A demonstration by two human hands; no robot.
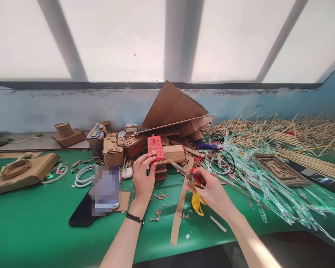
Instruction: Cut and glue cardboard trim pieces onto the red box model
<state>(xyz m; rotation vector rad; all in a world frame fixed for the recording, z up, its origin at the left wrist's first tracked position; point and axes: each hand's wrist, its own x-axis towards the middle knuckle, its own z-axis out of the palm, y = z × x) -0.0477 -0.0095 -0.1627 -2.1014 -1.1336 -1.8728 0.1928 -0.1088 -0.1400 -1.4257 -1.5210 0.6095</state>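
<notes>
My left hand point(143, 176) is closed at the lower left edge of a small red cardboard box point(156, 143) with a drawn pattern. A tiny tan bit shows by its fingertips; I cannot tell whether it is loose. In my right hand point(208, 186) is a pair of scissors point(181, 169) with red and yellow handles. Their blades point up and left, toward the red box. Beneath the scissors lies a long cardboard strip point(179, 214). Small cardboard scraps point(157, 214) are scattered between my hands. Behind the red box sits a plain cardboard block point(173, 152).
At left, a phone point(82, 210), a white coiled cable point(83, 178) and cardboard models point(113, 150) lie on the green table point(44, 230). Large cardboard sheets point(173, 102) lean behind. To the right are a blue glue gun point(206, 145), shiny clear strips point(268, 193) and wooden sticks point(315, 163).
</notes>
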